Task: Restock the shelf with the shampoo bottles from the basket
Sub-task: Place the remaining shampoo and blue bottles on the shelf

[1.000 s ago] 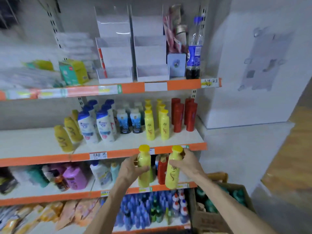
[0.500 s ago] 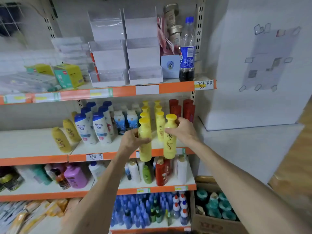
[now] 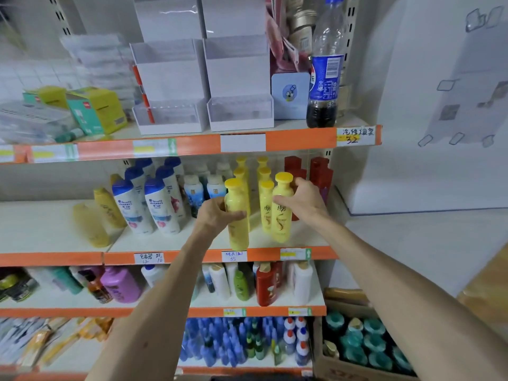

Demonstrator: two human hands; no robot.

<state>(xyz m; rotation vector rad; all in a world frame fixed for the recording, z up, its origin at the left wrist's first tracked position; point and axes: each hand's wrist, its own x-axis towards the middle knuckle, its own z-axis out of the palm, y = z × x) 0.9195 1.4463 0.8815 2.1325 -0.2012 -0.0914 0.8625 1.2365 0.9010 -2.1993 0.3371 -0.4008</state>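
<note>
Landmark: middle shelf (image 3: 170, 244), orange front edge. Left hand (image 3: 217, 215) clenched round yellow shampoo btl (image 3: 237, 215), upright, base at shelf front edge, just left of yellow row (image 3: 265, 185). Right hand (image 3: 305, 200) grasping 2nd yellow btl (image 3: 282, 210), upright, base on shelf, touching row's front btl. Cardboard box (image 3: 354, 367) w/ teal-capped btls below shelf, lower right. Red btls (image 3: 320, 174) at shelf's right end.

Two bare forearms, no sleeves (no rings or watch either)
</note>
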